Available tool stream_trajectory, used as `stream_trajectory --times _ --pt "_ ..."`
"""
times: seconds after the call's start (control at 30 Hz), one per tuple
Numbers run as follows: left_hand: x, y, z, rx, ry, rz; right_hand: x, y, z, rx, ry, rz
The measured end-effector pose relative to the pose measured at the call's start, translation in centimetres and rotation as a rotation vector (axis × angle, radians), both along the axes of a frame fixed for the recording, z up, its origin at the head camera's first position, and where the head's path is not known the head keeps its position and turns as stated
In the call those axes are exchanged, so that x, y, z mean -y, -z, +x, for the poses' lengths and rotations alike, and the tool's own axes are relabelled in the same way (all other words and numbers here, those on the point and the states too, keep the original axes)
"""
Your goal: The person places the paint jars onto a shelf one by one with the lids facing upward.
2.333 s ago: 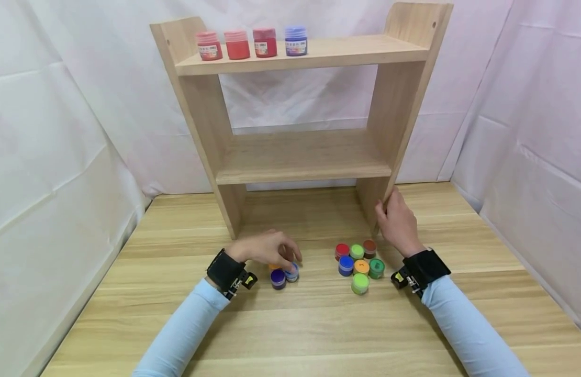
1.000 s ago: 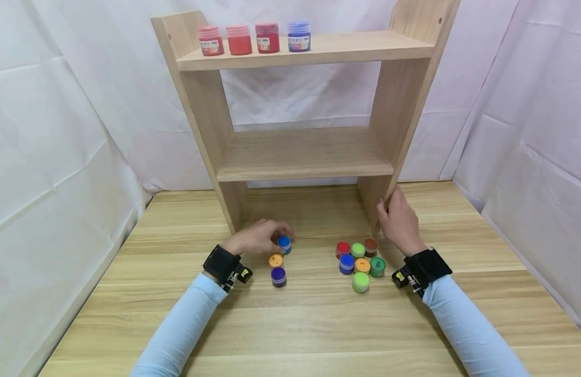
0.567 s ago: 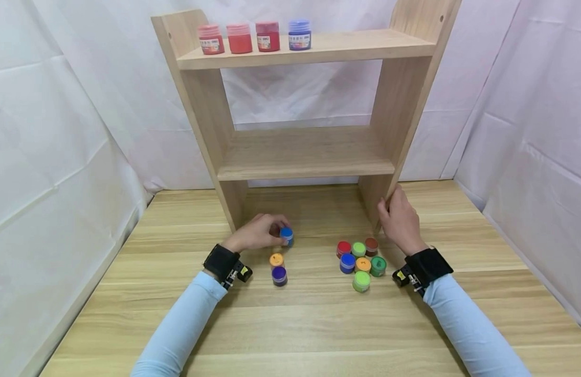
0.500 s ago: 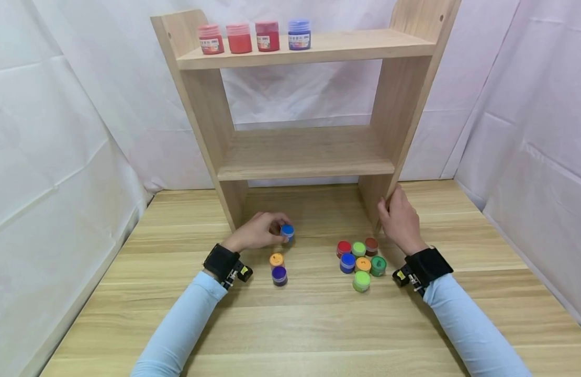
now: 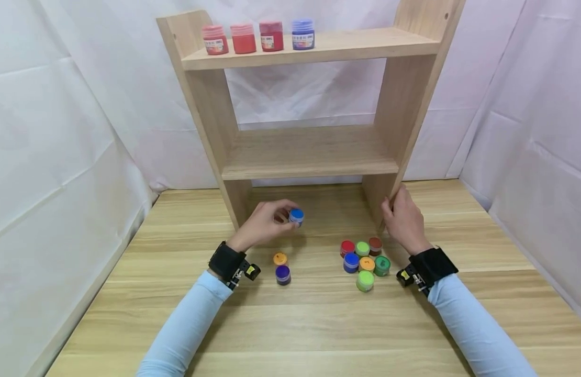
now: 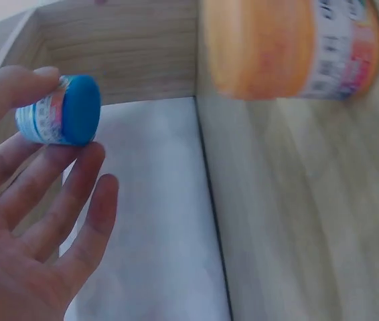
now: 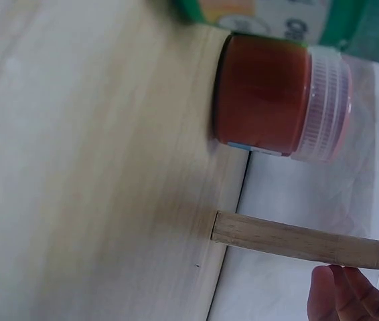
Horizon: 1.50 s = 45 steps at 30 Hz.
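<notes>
My left hand [image 5: 267,222] pinches a small blue paint jar [image 5: 297,216] between thumb and fingers, raised above the table in front of the shelf's lower opening. In the left wrist view the jar [image 6: 62,110] has a blue lid and a printed label. Below that hand, an orange jar [image 5: 280,259] and a purple jar [image 5: 283,274] stand on the table. My right hand [image 5: 404,222] grips the lower front edge of the wooden shelf's right side panel [image 5: 387,201]. The right wrist view shows its fingertips [image 7: 323,287] against the panel; part of the hand is out of frame.
Three red jars [image 5: 244,39] and a blue jar [image 5: 303,34] stand in a row on the top board. Near the right panel, several jars cluster on the table, among them a red one [image 5: 347,248], a brown one [image 5: 375,245] and a dark green one [image 5: 382,265].
My left hand has taken the blue jar from beside the orange and purple jars and moved it up and forward toward the shelf. The right hand keeps its grip on the panel.
</notes>
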<state>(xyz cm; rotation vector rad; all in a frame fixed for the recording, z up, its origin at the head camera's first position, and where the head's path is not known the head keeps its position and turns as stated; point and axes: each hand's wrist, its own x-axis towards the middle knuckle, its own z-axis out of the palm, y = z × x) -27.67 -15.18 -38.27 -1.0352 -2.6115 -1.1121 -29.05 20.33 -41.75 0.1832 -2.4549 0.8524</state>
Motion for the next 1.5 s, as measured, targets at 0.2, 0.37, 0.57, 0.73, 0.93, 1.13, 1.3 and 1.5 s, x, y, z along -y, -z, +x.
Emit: stream_trajectory --times 0.2,0.37,0.57,0.73,0.93,1.13,1.3,1.5 --pt "-0.8 -1.1 0.3 -0.099 -0.023 0.042 -0.4 0.3 0.4 0.021 0.009 -0.011" --pt "-1.4 -2.7 0.3 -0.174 -0.034 0.07 -0.5 0.4 0.4 0.017 0.009 -0.015" --pt "-1.7 -4.5 -0.2 -0.222 -0.029 0.107 -0.4 0.2 0.2 0.0 0.0 -0.018" --pt "-1.9 -5.5 -0.3 -0.247 -0.013 0.132 -0.3 -0.1 -0.1 0.009 -0.003 -0.018" --pt "-2.1 -6.1 0.0 -0.251 -0.013 0.109 0.0 -0.1 -0.2 0.045 -0.016 -0.013" --pt "-2.6 -7.3 0.5 -0.293 0.014 0.085 0.0 0.0 -0.3 0.038 -0.018 -0.008" --pt "-3.4 -9.0 1.1 -0.337 0.027 0.069 0.0 0.1 -0.2 0.041 -0.013 -0.015" --pt "-4.2 -11.5 1.3 -0.387 0.04 0.054 -0.1 -0.1 -0.1 0.03 -0.008 -0.011"
